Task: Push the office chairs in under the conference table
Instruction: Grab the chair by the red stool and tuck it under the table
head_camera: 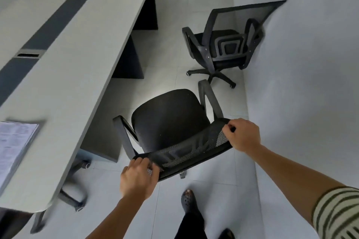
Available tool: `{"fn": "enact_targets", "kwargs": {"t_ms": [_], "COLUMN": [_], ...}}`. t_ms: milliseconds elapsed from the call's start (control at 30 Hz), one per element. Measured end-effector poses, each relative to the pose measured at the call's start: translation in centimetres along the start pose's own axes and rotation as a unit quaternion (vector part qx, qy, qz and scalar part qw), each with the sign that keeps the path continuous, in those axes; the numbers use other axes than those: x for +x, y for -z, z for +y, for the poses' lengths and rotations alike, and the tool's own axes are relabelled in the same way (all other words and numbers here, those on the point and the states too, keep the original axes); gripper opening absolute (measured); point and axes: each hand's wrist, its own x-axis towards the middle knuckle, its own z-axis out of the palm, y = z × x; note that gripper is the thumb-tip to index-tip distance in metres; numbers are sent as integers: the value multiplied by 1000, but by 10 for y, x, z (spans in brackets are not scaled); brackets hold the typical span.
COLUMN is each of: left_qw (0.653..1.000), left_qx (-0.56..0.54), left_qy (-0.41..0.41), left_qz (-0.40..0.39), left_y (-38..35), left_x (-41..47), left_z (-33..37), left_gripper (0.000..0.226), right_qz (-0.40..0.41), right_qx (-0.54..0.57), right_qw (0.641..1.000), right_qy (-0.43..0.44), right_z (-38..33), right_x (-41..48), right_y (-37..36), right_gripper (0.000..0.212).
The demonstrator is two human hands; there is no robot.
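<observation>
A black mesh office chair (167, 118) stands on the tiled floor just right of the long grey conference table (64, 75), its seat facing the table edge. My left hand (137, 177) grips the left end of its backrest top. My right hand (242, 135) grips the right end of the same backrest. A second black office chair (223, 44) stands farther off against the white wall, turned away from the table. Under the table's near end, the wheeled base of another chair (77, 198) shows.
A stack of papers (13, 145) lies on the table at the left edge. Dark table leg panels (130, 60) stand beneath the top. A white wall (310, 83) runs along the right. My foot in a dark clog (189, 201) is behind the chair.
</observation>
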Motion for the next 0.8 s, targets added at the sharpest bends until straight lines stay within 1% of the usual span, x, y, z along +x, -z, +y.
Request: {"fn": "enact_targets", "kwargs": {"t_ms": [133, 300, 467, 633, 800], "left_qw": [1000, 999, 999, 997, 991], "left_qx": [-10, -22, -14, -20, -37], "left_qy": [14, 27, 35, 61, 125], "left_qz": [14, 33, 38, 45, 43], "left_y": [-1, 9, 15, 12, 9], "left_x": [46, 117, 171, 209, 250], "left_z": [-12, -32, -39, -25, 10], "left_gripper": [28, 37, 36, 38, 34], "right_qz": [-8, -12, -26, -25, -13], "right_qx": [-5, -2, -11, -6, 2], "right_qw": [1000, 999, 998, 994, 983], "right_qy": [28, 37, 52, 107, 181], "right_z": [-18, -51, -70, -76, -75], "right_x": [55, 119, 175, 241, 329], "right_y": [-14, -32, -43, -49, -56], "right_gripper": [31, 31, 27, 31, 34]}}
